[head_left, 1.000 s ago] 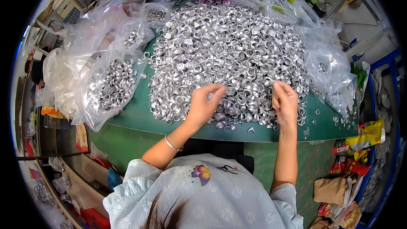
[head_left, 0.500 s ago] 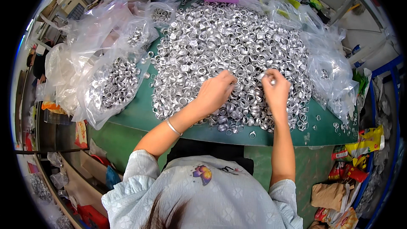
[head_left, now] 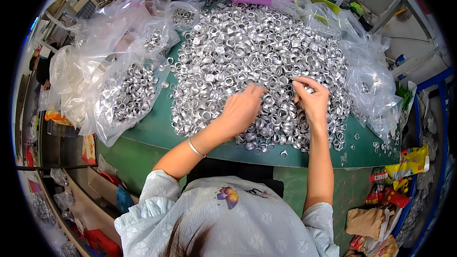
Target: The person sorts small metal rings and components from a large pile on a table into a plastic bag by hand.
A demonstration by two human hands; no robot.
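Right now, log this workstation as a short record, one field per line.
Surface: green table
Main contents: broad pile of silvery metal rings
Left hand: at the pile, fingers bent downward; grip contents hidden
Right hand: at the pile, thumb and forefinger forward; whether its grip holds a ring is unclear
Left wrist: silvery bangle
Behind pile: purple basket with a few rings inside
Sides: clear plastic bags, left and right
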